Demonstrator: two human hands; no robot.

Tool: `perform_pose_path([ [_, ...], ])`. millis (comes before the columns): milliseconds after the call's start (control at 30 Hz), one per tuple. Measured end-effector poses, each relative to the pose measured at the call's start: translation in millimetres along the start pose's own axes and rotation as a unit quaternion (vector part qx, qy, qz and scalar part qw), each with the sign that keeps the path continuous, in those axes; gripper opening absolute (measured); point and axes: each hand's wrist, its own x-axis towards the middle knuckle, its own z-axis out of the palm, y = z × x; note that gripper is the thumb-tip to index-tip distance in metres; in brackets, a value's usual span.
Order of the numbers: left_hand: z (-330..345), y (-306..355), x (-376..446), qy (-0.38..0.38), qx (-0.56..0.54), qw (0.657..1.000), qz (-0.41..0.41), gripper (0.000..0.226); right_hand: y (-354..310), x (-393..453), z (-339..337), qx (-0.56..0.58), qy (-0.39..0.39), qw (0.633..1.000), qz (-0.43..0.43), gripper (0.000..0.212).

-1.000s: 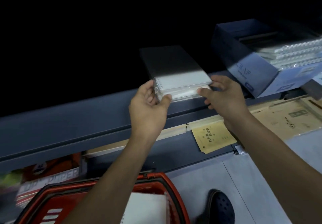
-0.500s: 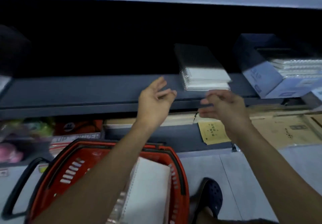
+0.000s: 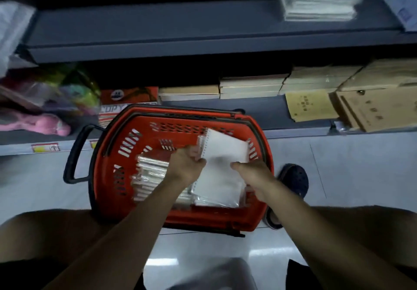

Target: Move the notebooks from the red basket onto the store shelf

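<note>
Both hands have been lowered from shelf (image 3: 158,27) to red basket (image 3: 144,120); left hand (image 3: 186,165) and right hand (image 3: 252,172) are clamped on a notebook (image 3: 222,154), whose slick wrap could cause a slip.

Basket (image 3: 259,131): red, slotted walls, black handle (image 3: 72,154). Notebooks (image 3: 223,152): white covers. Shelf (image 3: 158,27): dark grey-blue. Envelopes (image 3: 309,106): tan with dark print. Soft toy (image 3: 45,124): pink. Shoe (image 3: 295,179): dark navy, perforated. Floor (image 3: 361,176): pale grey tile.
</note>
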Motion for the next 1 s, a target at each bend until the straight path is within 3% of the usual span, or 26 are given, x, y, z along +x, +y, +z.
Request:
perform_pose_path([
  [67,12.1,-17.8,-1.8,0.024,0.021,0.999,-0.027,0.020,18.0,3.0,11.8,-0.002,-0.001,1.000,0.030,0.018],
  [167,23.9,-24.9,-7.0,0.066,0.034,0.996,-0.044,0.019,30.6,3.7,22.5,-0.010,0.022,0.998,0.052,0.036],
  [300,34.4,-23.9,-18.9,0.066,0.034,0.995,-0.069,0.020,31.9,9.7,23.1,0.003,0.041,0.996,0.081,0.044],
  [367,40.3,-24.9,-24.1,0.073,0.025,0.995,-0.063,0.017,31.9,12.3,19.8,0.004,0.044,0.996,0.080,0.038],
  [500,35.8,-16.7,-29.9,0.096,-0.099,0.987,-0.076,0.019,32.0,12.0,11.6,0.060,0.032,0.995,0.078,0.018],
  [633,2.4,1.1,-35.2,0.058,-0.358,0.920,-0.147,0.022,21.8,-2.3,-1.3,0.136,-0.030,0.983,0.118,0.013],
  [767,-28.6,7.7,-49.2,-0.061,-0.471,0.863,-0.173,0.034,-7.5,-36.1,-24.2,0.255,-0.095,0.958,0.088,0.008],
  [900,-43.8,26.1,-74.0,-0.141,-0.588,0.787,-0.126,0.044,-34.6,-77.3,-54.0,0.313,-0.171,0.934,-0.019,0.022],
  [1000,-59.4,49.4,-99.6,-0.234,-0.605,0.761,-0.021,0.045,-47.8,-111.9,-82.4,0.291,-0.204,0.930,-0.093,0.027],
])
